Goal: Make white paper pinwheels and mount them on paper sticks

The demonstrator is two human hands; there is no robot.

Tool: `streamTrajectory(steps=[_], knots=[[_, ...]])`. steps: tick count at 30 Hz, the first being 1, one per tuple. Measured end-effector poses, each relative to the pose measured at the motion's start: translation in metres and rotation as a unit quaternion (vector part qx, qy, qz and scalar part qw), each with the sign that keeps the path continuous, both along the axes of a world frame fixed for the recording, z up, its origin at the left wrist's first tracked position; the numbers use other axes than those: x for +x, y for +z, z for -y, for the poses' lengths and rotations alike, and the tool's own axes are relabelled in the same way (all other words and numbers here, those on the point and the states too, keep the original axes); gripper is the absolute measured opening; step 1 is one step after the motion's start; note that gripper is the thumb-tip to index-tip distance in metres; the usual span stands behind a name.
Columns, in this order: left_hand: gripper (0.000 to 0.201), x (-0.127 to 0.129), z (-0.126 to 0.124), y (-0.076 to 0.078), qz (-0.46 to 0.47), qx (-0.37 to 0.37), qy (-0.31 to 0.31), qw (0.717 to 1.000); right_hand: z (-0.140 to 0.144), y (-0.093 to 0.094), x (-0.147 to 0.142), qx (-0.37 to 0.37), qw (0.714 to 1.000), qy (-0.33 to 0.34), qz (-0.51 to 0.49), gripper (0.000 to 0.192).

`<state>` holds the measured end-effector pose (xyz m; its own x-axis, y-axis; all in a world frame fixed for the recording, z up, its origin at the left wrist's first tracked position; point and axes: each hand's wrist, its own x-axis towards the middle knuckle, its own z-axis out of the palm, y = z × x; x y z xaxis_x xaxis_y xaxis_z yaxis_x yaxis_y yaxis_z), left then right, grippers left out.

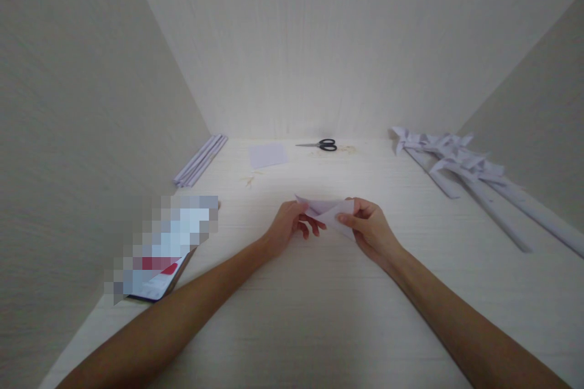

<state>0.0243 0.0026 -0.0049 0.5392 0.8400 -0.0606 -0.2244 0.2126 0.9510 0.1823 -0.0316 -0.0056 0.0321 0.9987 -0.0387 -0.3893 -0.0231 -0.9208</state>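
Observation:
Between my two hands, raised over the middle of the table, is a small sheet of white paper [335,214] with a curled, partly folded edge. My right hand [370,226] pinches its right side, thumb in front and fingers behind. At the paper's left end, my left hand [292,226] has its thumb and index finger on the sheet. The other fingers of that hand hang loosely bent below it.
Behind my hands lie scissors [328,145] and a flat paper square [268,155]. Rolled paper sticks [201,161] are at left, above a partly blurred phone [164,270]. Paper pinwheels on sticks [460,155] lie at right. Thin yellowish scraps [249,180] are scattered on the table [292,328].

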Motion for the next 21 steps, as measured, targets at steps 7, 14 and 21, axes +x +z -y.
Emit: streamTrajectory(steps=[7,14,21], knots=[[0.014,0.0030,-0.0008,-0.0032,0.015,-0.059,0.084,0.995,0.0001,0.0030,0.0007,-0.053,0.998,0.015,-0.026,0.034],[0.023,0.0046,0.0003,-0.0009,0.001,-0.083,0.083,0.993,-0.0032,0.0001,0.0013,-0.016,0.998,-0.066,0.018,0.025],[0.025,0.0032,0.0020,0.0020,-0.001,-0.119,0.122,0.985,-0.0012,-0.0057,0.0012,-0.004,0.992,0.061,0.112,0.020]])
